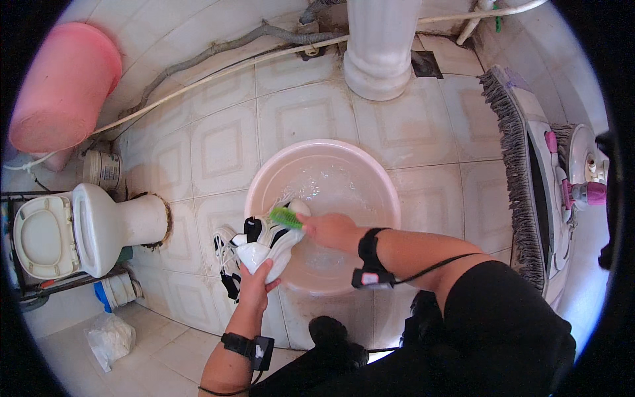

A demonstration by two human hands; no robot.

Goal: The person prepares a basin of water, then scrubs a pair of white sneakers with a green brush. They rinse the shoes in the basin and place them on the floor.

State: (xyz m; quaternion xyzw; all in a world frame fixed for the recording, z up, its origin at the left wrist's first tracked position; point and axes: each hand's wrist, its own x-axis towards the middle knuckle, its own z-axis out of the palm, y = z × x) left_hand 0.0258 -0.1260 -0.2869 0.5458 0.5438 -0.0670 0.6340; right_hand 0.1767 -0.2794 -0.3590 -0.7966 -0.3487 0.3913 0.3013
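A pink plastic basin [322,144] of water stands on the tiled floor before me. Over its left rim, my left hand [257,288] grips the near end of a white-and-black shoe [270,248]; the shoe's far end reaches over the water. My right hand [327,230] holds a green scrubbing brush [286,217], whose bristles lie at the shoe's far part. White laces [225,250] hang outside the basin, beside another black-and-white piece [230,285], perhaps of a second shoe. The brush and fingers hide part of the shoe.
A white toilet [99,231] and small buckets [116,293] stand left, with a clear plastic bag [111,340] below. A pink bucket [69,84] is at the upper left. A white pedestal [379,64] rises beyond the basin; a grey mop head [511,173] leans at the right.
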